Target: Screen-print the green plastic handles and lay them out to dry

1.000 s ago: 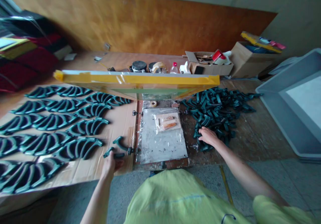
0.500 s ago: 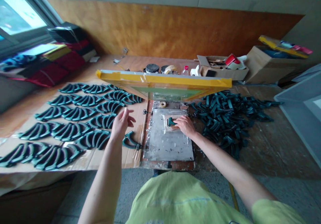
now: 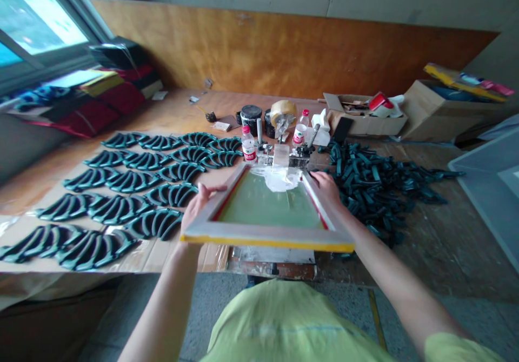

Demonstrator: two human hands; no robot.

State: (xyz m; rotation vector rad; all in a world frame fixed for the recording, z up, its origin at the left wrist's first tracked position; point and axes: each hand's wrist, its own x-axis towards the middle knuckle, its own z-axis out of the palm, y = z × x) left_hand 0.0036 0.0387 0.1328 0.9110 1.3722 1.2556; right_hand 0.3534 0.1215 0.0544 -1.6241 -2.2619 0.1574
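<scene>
Grey-railed and edged with yellow tape along its near side, a screen frame (image 3: 267,232) fills the middle of the bench (image 3: 430,238), its far end at a metal clamp (image 3: 280,156). Green mesh (image 3: 267,210) spans it, with red lines along the inner sides and a white patch (image 3: 281,179) at the far end. The left hand (image 3: 197,208) holds the left rail, its upper fingers lying over the top; the right hand (image 3: 327,189) grips the right rail farther back, near the clamp. Below the near edge, a strip of a metal plate (image 3: 271,255) shows; what lies on it beneath the mesh is hidden, so I cannot tell. To the left, curved dark green pieces (image 3: 156,224) lie fanned in rows on a cardboard sheet (image 3: 150,254), the nearest ones close beside the left hand. To the right, a loose pile (image 3: 373,194) of similar dark green pieces spreads just beyond the right hand, toward a grey bin (image 3: 478,189). Behind the frame stand one red-capped bottle (image 3: 248,148) left of the clamp and another bottle (image 3: 300,129) farther back, with a black jar (image 3: 251,119) and a roll of tape (image 3: 283,112) between them. An open box (image 3: 371,122) sits farther right, before a brown wooden board (image 3: 284,54) along the wall.
</scene>
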